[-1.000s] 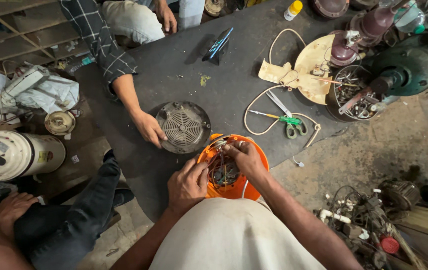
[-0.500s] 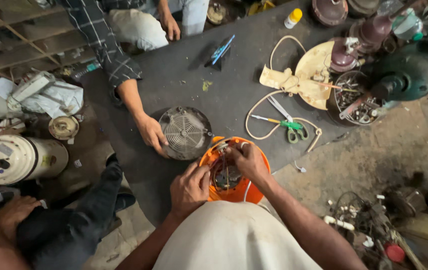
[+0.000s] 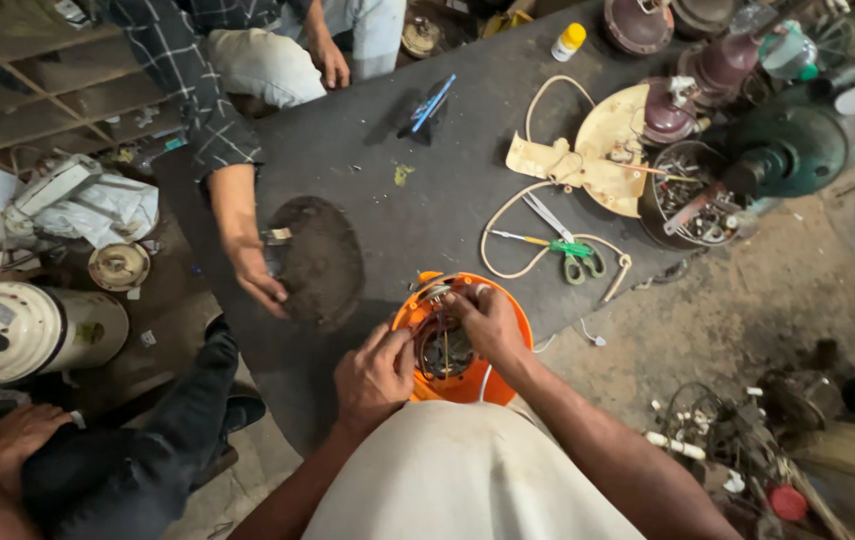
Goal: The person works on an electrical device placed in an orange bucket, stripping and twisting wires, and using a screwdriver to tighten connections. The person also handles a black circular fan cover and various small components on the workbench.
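Note:
An orange round appliance base [image 3: 507, 318] with exposed wiring and metal parts inside sits at the near edge of a dark mat, just above my lap. My left hand [image 3: 375, 378] grips its left rim. My right hand [image 3: 488, 318] reaches into its top, fingers pinched on the wires and parts inside. To the left, another person's hand [image 3: 259, 285] holds a dark round grille cover [image 3: 322, 262] tilted up off the mat.
Green-handled scissors [image 3: 577, 262] and a cream cord [image 3: 507, 235] lie right of centre. A cream housing [image 3: 602, 150], a bowl of small parts [image 3: 687, 195] and a green motor [image 3: 797, 145] crowd the far right. A white cylinder appliance [image 3: 27, 328] stands left.
The other person has turned the round grille cover over and lifted it, so its dark side now shows. My hands stay on the orange base, fingers shifting slightly.

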Demonstrator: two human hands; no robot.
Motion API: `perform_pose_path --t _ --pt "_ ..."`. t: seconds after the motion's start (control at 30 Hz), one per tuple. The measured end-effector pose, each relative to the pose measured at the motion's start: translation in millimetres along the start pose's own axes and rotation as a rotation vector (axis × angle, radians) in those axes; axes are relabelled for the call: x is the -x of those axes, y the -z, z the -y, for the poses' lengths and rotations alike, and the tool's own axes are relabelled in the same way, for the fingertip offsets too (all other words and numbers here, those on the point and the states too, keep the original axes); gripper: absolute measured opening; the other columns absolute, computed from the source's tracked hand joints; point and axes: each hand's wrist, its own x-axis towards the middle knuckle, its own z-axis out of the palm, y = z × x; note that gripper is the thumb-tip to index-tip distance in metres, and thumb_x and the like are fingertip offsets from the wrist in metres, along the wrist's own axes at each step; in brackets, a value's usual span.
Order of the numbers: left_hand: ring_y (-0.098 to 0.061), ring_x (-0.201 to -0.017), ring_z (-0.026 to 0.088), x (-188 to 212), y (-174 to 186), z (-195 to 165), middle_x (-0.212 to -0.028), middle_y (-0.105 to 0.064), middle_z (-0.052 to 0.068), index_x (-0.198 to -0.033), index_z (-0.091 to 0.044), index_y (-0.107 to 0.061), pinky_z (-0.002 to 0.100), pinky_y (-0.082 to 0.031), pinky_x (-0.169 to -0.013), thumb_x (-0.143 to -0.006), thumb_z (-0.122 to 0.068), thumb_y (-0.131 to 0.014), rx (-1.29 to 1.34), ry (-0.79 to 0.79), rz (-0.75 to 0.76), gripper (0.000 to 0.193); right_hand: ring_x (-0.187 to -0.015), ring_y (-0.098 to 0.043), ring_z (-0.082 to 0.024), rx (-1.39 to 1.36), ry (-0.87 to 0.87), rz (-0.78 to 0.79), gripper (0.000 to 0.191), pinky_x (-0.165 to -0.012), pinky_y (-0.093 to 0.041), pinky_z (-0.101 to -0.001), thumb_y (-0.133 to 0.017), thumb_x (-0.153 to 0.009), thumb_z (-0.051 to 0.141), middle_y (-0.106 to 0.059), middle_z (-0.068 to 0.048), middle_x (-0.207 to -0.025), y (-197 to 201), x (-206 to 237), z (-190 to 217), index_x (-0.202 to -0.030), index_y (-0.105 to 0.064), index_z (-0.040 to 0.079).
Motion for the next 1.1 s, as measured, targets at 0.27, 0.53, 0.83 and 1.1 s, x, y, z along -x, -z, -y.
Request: perform_pose_path --t 0.27,0.53,0.83,1.1 --pt "-0.07 -0.074 0.036 -4 4 -1 -0.095 -0.071 0.01 -0.096 -0.008 -0.07 0.043 -0.056 -0.061 -0.091 -0.016 -0.066 0.021 0.037 0.017 0.01 -0.07 -0.068 -0.029 0.567 0.445 -0.228 0.019 -0.065 -0.052 -0.0406 -0.069 -0.094 0.022 -0.068 -0.014 -0.081 8 19 1 -0.105 -0.077 0.009" --pt "-0.07 -0.076 0.035 -9 12 -11 -0.094 -0.071 0.01 -0.097 -0.009 -0.072 0.044 -0.055 -0.064 -0.091 -0.017 -0.067 0.034 -0.018 -0.01 0.011 -0.088 -0.056 -0.031 0.875 0.99 -0.251 0.02 -0.075 -0.046 -0.0433 -0.073 -0.077 0.013 -0.059 -0.011 -0.098 25 8 15 -0.096 -0.078 0.016" --pt "-0.071 -0.072 0.031 -16 22 -24 -0.091 -0.071 0.012 -0.098 -0.004 -0.071 0.038 -0.057 -0.062 -0.092 -0.012 -0.068 0.086 -0.098 -0.041 0.011 -0.094 -0.057 -0.03 0.793 0.981 -0.275 0.013 -0.078 -0.043 -0.0434 -0.074 -0.086 0.011 -0.058 -0.008 -0.1 17 15 27 -0.098 -0.073 0.013" --pt "-0.072 -0.073 0.03 -12 24 -32 -0.089 -0.071 0.01 -0.099 -0.005 -0.072 0.037 -0.057 -0.064 -0.09 -0.012 -0.07 0.075 -0.068 -0.049 0.012 -0.094 -0.053 -0.029 0.776 0.989 -0.205 0.016 -0.078 -0.036 -0.0461 -0.075 -0.084 0.013 -0.056 -0.007 -0.102 21 25 19 -0.099 -0.071 0.016"
